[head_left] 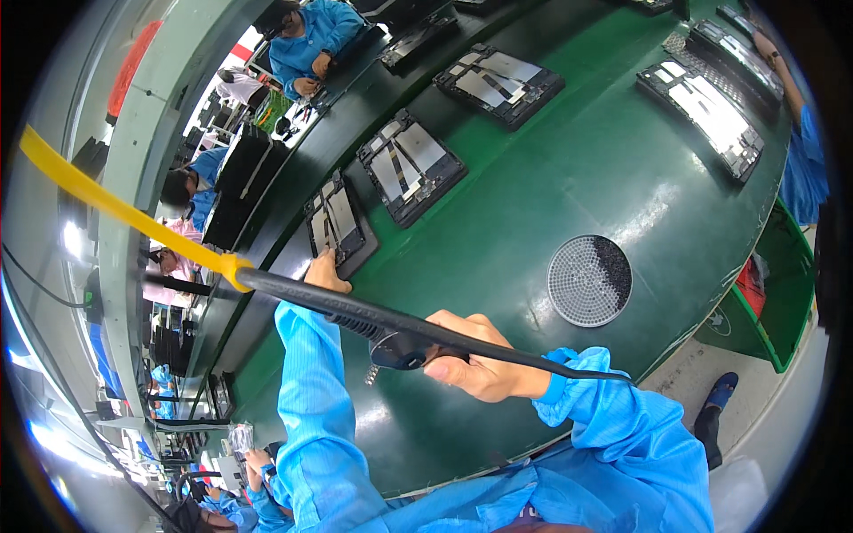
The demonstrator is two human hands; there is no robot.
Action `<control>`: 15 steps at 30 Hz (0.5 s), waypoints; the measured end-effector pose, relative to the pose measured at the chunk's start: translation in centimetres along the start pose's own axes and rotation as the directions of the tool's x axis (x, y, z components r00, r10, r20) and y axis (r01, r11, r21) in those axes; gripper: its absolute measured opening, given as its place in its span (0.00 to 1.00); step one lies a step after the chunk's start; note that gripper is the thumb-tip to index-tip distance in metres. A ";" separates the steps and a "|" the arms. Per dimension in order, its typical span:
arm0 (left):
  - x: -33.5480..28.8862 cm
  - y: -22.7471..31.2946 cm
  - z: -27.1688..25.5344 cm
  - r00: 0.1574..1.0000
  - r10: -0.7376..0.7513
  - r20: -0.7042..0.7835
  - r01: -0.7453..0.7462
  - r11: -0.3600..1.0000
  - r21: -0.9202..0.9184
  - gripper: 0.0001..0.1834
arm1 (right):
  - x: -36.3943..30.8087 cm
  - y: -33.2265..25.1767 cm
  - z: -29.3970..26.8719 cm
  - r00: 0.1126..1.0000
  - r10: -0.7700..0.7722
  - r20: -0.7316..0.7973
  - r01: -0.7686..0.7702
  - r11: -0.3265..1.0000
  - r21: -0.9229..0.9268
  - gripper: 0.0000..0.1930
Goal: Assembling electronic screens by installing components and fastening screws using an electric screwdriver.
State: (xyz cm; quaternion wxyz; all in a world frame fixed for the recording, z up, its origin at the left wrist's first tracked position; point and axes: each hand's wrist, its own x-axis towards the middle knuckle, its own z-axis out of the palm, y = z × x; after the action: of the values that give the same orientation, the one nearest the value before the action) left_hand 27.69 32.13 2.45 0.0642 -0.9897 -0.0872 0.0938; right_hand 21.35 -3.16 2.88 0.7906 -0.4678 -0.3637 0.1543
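My left hand (327,272) reaches forward to the near end of an opened tablet (336,218), its fingertips on the tablet's edge. Metal plates and a ribbon strip show inside that casing. In my right hand (480,362) is a black corded tool that looks like an electric screwdriver (402,350), seen mostly from its top end; its tip is hidden. A thick black cable (524,357) crosses in front of both arms. To the right lies a round grey tray of small holes (582,286), with many tiny dark screw-like pieces along its right side.
Other opened tablets (412,169) (499,85) (702,115) lie along the green table (498,231). A yellow strap (124,202) is tied to the cable. At the right, another person's blue sleeve (804,169) reaches in above a green bin (764,302). Coworkers sit across the line.
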 end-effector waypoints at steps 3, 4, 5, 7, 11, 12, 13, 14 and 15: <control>0.7 -3.7 2.6 0.971 0.085 -0.221 -0.083 0.996 0.018 0.33 | -0.1 -0.2 0.4 1.000 -0.023 0.005 0.023 1.000 0.007 0.21; 0.8 -4.6 3.4 0.955 0.058 -0.290 -0.051 0.998 0.033 0.33 | 0.0 -0.1 0.4 0.998 -0.064 -0.019 0.064 0.998 0.010 0.21; 0.9 -3.6 3.1 0.941 0.029 -0.338 -0.023 1.000 0.022 0.32 | 0.1 0.1 0.1 0.997 -0.065 -0.039 0.065 0.998 -0.003 0.21; 0.3 -2.1 2.2 0.899 -0.062 -0.434 0.049 0.998 -0.041 0.29 | 0.0 0.2 -0.2 0.999 -0.037 -0.003 0.036 0.999 -0.036 0.23; -0.2 1.0 1.0 0.699 -0.123 -0.704 0.098 0.992 -0.077 0.22 | -0.2 0.7 -0.8 1.000 0.005 -0.013 -0.004 1.000 0.029 0.26; -0.9 2.2 0.1 0.663 -0.052 -0.747 0.040 0.999 -0.034 0.19 | -0.2 0.5 -1.2 1.000 0.024 -0.014 -0.024 1.000 0.018 0.24; -1.6 2.8 -0.7 0.664 -0.050 -0.746 0.035 0.999 -0.036 0.19 | -0.2 0.5 -1.2 0.999 0.026 -0.018 -0.026 1.000 0.014 0.24; -2.5 3.3 -1.3 0.678 -0.160 -0.717 0.002 0.976 -0.216 0.18 | -0.1 0.5 -1.0 0.998 -0.040 -0.053 0.042 0.999 0.035 0.24; -3.4 3.6 -1.4 0.697 -0.263 -0.667 -0.026 0.921 -0.390 0.18 | 0.0 0.4 -0.8 0.990 -0.104 -0.090 0.109 0.993 0.051 0.23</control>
State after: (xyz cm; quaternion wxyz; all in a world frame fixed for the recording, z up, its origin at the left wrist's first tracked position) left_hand 25.24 27.85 3.91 -0.0887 -0.9347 -0.1366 -0.3158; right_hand 21.93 -3.42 2.27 0.8257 -0.4317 -0.3486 0.1015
